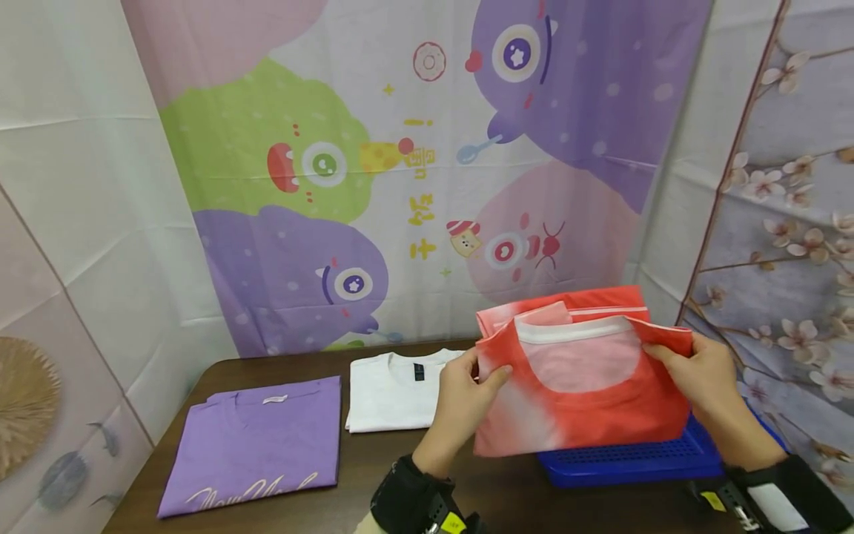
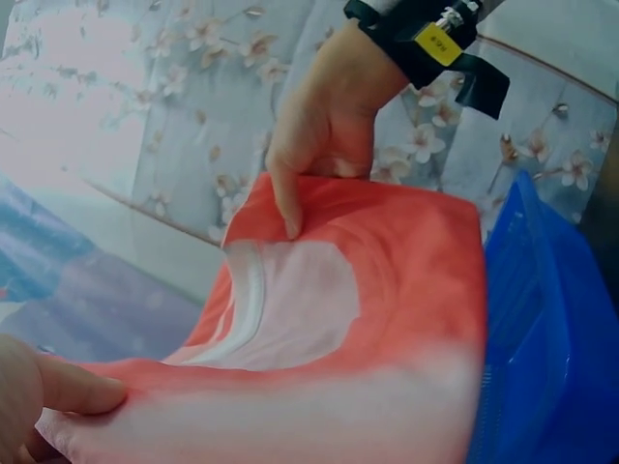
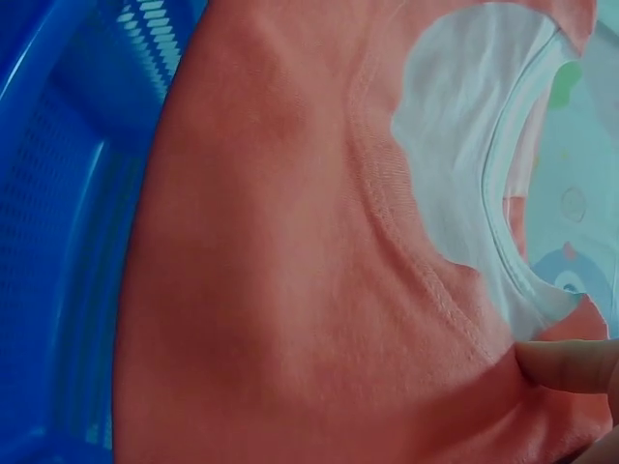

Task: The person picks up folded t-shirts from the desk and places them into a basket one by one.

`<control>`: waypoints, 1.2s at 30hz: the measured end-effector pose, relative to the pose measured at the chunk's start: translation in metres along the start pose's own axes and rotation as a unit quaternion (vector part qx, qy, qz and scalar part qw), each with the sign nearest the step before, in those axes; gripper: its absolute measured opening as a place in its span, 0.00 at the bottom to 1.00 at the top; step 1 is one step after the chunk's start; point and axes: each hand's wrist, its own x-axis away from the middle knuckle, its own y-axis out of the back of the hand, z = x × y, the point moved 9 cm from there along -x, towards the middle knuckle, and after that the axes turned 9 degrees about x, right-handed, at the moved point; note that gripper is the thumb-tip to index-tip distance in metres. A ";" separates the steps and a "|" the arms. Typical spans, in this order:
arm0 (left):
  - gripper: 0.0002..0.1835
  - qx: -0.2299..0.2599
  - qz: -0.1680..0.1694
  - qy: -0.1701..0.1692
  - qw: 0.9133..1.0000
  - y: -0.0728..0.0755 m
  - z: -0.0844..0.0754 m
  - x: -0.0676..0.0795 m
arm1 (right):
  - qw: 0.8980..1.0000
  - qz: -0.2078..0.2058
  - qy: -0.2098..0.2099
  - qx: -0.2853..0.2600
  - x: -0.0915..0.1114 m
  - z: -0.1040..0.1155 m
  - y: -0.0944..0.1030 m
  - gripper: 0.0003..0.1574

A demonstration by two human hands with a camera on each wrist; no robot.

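Note:
A folded red T-shirt (image 1: 600,411) with a pale faded side hangs between both hands, its round neckline facing up in the head view. My left hand (image 1: 469,397) pinches its left edge, thumb on the front. At the right shoulder my right hand (image 1: 700,378) pinches the cloth, thumb also in front. In the left wrist view the shirt (image 2: 416,280) stretches from the left thumb (image 2: 82,387) to the right hand (image 2: 329,126). Close up in the right wrist view, the red cloth (image 3: 251,251) fills the middle, with the right thumb (image 3: 566,365) pressed near the collar.
Under and behind the shirt stands a blue plastic basket (image 1: 634,463), partly hidden. A folded white T-shirt (image 1: 387,397) lies left of the left hand on the dark wooden table (image 1: 373,482). Farther left is a folded purple T-shirt (image 1: 267,437). Printed curtains (image 1: 427,297) hang behind.

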 end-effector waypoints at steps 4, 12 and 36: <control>0.13 0.011 0.008 -0.001 1.000 -0.015 0.001 -0.002 | 0.999 -0.033 0.003 0.014 -0.007 -0.006 0.010 0.29; 0.13 0.020 0.025 -0.025 0.999 -0.044 0.005 -0.007 | 0.996 -0.072 -0.006 0.044 -0.019 -0.022 0.024 0.28; 0.04 -0.047 0.025 -0.067 0.996 -0.099 0.023 -0.003 | 0.985 -0.156 0.011 0.068 -0.035 -0.070 0.047 0.24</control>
